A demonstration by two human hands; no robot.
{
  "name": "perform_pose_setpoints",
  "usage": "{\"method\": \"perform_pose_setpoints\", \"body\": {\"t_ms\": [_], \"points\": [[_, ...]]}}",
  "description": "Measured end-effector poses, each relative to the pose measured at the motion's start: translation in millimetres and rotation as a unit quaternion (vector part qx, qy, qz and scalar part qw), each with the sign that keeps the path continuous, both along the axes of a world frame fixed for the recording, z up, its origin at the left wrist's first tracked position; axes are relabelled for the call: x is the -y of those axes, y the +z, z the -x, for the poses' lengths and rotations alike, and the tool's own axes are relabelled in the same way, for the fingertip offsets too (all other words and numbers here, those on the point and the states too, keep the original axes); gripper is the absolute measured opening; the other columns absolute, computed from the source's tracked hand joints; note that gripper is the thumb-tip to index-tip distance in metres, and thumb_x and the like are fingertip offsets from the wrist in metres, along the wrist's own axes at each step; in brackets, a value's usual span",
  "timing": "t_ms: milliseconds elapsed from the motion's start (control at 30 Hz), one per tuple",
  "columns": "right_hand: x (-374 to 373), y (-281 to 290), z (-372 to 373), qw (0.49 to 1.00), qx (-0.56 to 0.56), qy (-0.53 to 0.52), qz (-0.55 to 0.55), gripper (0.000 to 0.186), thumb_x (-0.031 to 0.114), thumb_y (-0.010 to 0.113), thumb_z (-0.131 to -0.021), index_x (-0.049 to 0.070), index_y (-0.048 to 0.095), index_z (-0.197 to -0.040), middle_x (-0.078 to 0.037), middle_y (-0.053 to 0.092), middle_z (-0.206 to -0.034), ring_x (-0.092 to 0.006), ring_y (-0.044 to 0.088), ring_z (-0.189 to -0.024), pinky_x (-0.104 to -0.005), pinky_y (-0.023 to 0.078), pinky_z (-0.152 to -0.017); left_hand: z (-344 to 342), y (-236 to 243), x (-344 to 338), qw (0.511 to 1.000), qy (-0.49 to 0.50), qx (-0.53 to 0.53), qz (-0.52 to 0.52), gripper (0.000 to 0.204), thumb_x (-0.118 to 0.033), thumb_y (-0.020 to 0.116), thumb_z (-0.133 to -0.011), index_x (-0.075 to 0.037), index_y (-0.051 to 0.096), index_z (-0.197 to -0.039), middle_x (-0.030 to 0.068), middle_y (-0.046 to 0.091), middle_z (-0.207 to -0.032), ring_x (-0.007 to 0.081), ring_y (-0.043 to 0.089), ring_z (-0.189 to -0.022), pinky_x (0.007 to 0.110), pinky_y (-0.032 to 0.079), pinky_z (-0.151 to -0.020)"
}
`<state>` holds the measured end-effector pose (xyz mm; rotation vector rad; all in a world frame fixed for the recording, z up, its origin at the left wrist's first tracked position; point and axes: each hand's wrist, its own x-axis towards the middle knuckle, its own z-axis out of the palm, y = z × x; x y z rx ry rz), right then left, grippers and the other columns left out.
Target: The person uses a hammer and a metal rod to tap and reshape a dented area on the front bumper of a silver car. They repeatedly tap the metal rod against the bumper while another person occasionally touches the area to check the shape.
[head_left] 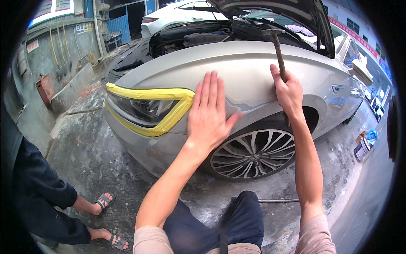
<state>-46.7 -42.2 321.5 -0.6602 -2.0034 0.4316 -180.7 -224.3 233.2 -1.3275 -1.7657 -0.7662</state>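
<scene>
My left hand [210, 112] lies flat with its fingers stretched out on the silver car's front fender [241, 67], just right of the headlight [146, 110]. Yellow masking tape [175, 118] frames that headlight. In my right hand [289, 93] is a hammer [278, 48], gripped round its handle with the metal head pointing up. This hand is in front of the fender, above the wheel arch. A patch of uneven, duller paint [245, 106] shows between my two hands. Below them is the front wheel [253, 154] with its spoked rim.
The hood [313, 21] stands raised over the engine bay [198, 38]. At the left, another person's legs [46, 190] in dark trousers and sandals are close by. A paint can [361, 150] with a blue cloth stands on the floor at right. A white car [182, 16] is parked behind.
</scene>
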Motion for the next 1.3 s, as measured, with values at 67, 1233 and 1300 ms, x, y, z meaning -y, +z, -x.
{"method": "perform_pose_setpoints", "body": {"t_ms": [67, 1233, 1300], "points": [[-2, 0, 0, 1.000, 0.004, 0.007, 0.005, 0.056, 0.054, 0.054, -0.097, 0.002, 0.067, -0.083, -0.008, 0.059, -0.063, -0.0246, 0.058, -0.065, -0.0382, 0.045, -0.067, 5, 22, -23, 0.999, -0.005, -0.021, -0.036, 0.095, -0.055, 0.059, -0.091, 0.013, 0.027, -0.149, 0.0295, 0.026, -0.157, 0.0416, 0.024, -0.148, 0.049, 0.019, -0.122], [97, -519, -390, 0.744, 0.269, -0.276, 0.546, 0.041, 0.045, 0.066, -0.087, 0.008, 0.072, -0.103, -0.020, 0.072, -0.097, -0.0402, 0.068, -0.095, -0.0485, 0.053, -0.082, -13, 22, -38, 0.982, 0.048, -0.152, 0.100, 0.078, -0.045, 0.053, -0.100, 0.003, 0.025, -0.154, 0.0227, 0.024, -0.161, 0.0368, 0.021, -0.150, 0.045, 0.017, -0.123], [90, -531, -406, 0.736, 0.308, -0.279, 0.534, 0.038, 0.041, 0.065, -0.087, 0.009, 0.071, -0.105, -0.020, 0.072, -0.100, -0.0387, 0.068, -0.099, -0.0486, 0.053, -0.086, -19, 7, -26, 0.977, 0.056, -0.168, 0.116, 0.075, -0.042, 0.052, -0.102, 0.003, 0.025, -0.155, 0.0224, 0.024, -0.161, 0.0364, 0.020, -0.151, 0.044, 0.017, -0.123]]}}
